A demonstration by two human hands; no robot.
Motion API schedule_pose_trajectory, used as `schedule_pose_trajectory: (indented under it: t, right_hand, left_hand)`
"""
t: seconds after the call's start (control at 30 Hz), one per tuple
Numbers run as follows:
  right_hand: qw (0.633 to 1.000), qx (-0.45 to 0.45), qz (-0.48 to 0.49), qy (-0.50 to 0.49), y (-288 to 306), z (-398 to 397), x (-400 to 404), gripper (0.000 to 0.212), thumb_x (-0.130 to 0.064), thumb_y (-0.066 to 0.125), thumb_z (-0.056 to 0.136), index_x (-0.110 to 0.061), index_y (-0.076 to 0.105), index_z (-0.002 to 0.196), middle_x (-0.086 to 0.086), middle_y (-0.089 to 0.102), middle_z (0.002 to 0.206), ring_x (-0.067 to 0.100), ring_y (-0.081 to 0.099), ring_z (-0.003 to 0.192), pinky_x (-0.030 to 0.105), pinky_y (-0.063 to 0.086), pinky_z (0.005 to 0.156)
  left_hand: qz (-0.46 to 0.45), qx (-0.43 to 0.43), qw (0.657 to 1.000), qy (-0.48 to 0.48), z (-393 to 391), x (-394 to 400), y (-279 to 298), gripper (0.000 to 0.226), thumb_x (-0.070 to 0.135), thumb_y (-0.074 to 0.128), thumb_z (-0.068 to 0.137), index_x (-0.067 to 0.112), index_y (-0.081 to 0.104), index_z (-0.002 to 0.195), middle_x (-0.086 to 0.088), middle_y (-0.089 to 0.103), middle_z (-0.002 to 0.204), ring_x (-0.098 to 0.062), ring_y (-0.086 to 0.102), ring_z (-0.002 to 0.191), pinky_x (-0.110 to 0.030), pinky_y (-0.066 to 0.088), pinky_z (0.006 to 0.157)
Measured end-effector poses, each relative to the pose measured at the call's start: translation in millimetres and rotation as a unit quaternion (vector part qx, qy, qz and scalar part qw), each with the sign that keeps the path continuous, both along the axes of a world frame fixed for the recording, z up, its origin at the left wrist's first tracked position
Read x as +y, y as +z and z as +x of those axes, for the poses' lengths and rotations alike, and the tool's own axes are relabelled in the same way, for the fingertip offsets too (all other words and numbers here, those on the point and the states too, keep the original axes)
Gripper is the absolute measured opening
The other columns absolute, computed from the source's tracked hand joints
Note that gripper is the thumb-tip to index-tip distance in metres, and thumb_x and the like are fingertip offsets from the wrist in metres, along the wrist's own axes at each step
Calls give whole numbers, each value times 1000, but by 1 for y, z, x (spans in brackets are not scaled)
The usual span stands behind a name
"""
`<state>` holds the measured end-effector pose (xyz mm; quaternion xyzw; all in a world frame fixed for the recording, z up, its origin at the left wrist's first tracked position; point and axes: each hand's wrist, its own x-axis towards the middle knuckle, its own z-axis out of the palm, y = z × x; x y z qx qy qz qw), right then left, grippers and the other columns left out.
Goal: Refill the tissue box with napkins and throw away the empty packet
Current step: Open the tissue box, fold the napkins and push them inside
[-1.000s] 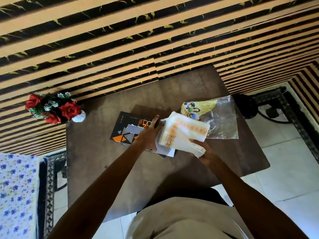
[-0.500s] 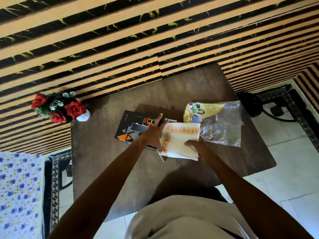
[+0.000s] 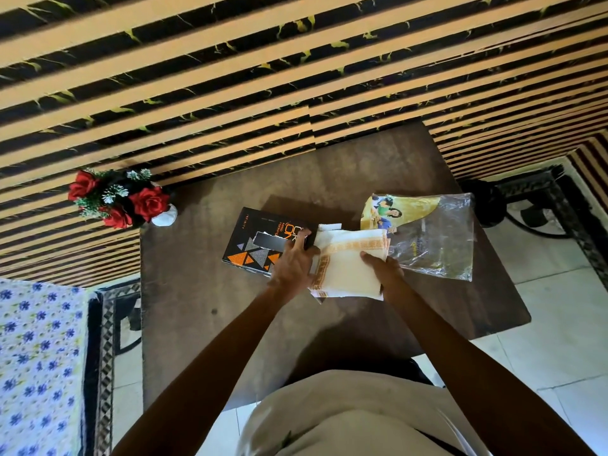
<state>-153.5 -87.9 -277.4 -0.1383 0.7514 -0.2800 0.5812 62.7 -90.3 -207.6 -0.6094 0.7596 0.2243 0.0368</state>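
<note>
Change since earlier frames: napkin stack (image 3: pixel 348 271) lowered from a raised, tilted hold to lying flat at frame centre, overlapping the right end of the tissue box (image 3: pixel 263 241); both hands brought in closer over it.

Head view, napkins: pale stack with an orange border, long axis running from lower left to upper right, lying between the two hands; a few white edges poking out at the top and bottom.

Head view, tissue box: black with orange triangles, just left of centre, long axis roughly across the frame; slot on top facing up, directly left of the stack.

Left hand (image 3: pixel 292 268): fingers curled, spread across the box's right end and the stack's left edge, pressing rather than pinching; nearer hand to the slot.

Right hand (image 3: pixel 383 269): fingers (image 3: pixel 368 258) laid flat on the stack's right half, thumb side hidden, so grip underneath cannot be told.

Packet (image 3: pixel 427 238): clear and yellow plastic, right of centre, touching the stack's upper right corner, looks empty.

Relation for next move: box opening lies left of the stack, so feeding goes leftward, probably guided by the left hand.
</note>
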Motion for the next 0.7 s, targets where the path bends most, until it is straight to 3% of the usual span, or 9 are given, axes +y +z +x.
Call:
schedule_pose_trajectory:
  t: [0.17,0.3,0.4,0.47,0.57,0.63,0.7]
  right_hand:
    - [1000,7,-11,-2,18,13,2,51,-36,75,85,-12,56,126,10,63,115,29,63,101,40,56,79]
    - [1000,-5,-8,12,30,16,6,47,-37,71,88,-13,56,125,13,63,115,26,60,94,28,48,55]
    - [997,-69,-28,-2,38,17,12,39,-31,69,90,-18,57,125,9,65,113,18,63,82,23,50,44]
    - [994,-98,-48,26,38,15,16,38,-32,68,91,-21,58,126,8,68,115,16,65,83,26,54,53]
    - [979,-187,-55,56,35,9,20,31,-30,71,88,-24,63,117,13,71,115,25,67,95,42,58,81]
    - [964,-260,-33,50,31,7,21,29,-26,72,86,-24,64,114,13,71,109,28,65,98,46,54,88]
    - [961,-265,-34,71,30,9,21,32,-23,72,85,-23,63,115,13,70,110,29,65,98,45,55,86]
  left_hand:
    - [-22,9,999,42,-6,4,1,49,26,67,84,23,44,127,-6,27,146,-28,40,128,-43,58,86]
    - [-36,-28,999,-19,-6,8,-3,42,34,54,94,22,45,134,-7,32,141,-27,41,121,-45,59,82]
    - [-35,-46,998,-14,-8,4,-6,50,29,57,93,21,39,139,-7,33,137,-28,46,113,-44,60,76]
    - [-36,-56,998,-10,-10,-2,-7,53,22,60,91,19,37,138,-9,35,131,-28,51,106,-41,60,74]
    - [-44,-53,998,-5,-11,-11,-6,34,22,54,94,16,44,127,-11,36,126,-27,60,94,-39,61,69]
    - [-35,-58,998,-1,-11,-17,-7,27,24,49,97,18,49,123,-10,36,124,-27,62,90,-41,60,69]
    - [-28,-60,998,-14,-11,-17,-7,32,26,50,96,20,48,126,-9,36,125,-27,59,98,-42,59,72]
